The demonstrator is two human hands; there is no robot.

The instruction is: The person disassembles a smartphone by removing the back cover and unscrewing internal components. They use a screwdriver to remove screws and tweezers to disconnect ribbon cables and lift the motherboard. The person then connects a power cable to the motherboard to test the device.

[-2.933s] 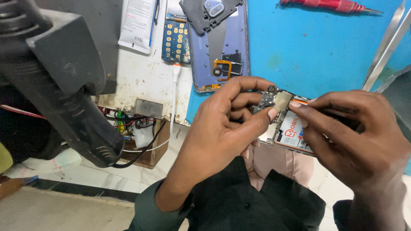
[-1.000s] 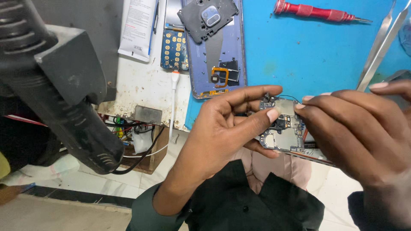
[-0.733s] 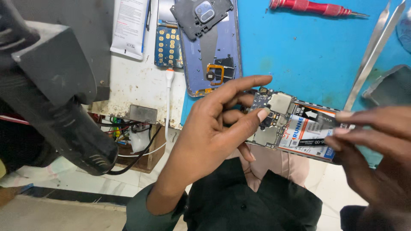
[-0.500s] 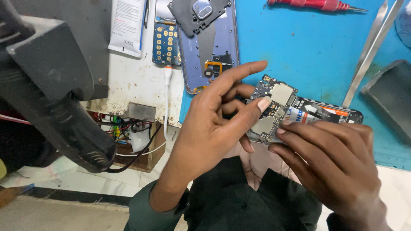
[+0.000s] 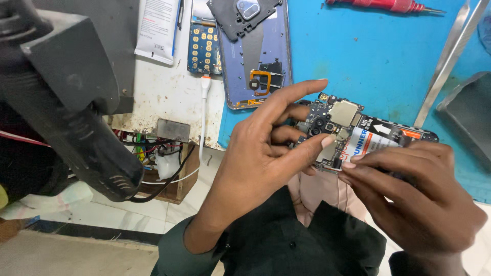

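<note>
Top centre: blue rear phone shell [image 5: 255, 56] w/ dark camera plate [image 5: 240, 15]; keypad board [image 5: 203, 48] beside it. Blue mat [image 5: 378, 56]; red screwdriver [image 5: 378, 5] at top; metal tweezers [image 5: 450, 56] at rt. Black tool [image 5: 66, 102] at left.

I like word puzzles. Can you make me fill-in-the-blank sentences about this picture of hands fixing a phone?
1. Both hands hold an opened ____ with its circuit board showing.
2. The work mat is ____ in colour.
3. The screwdriver at the top has a ____ handle.

Missing words: phone; blue; red
</note>
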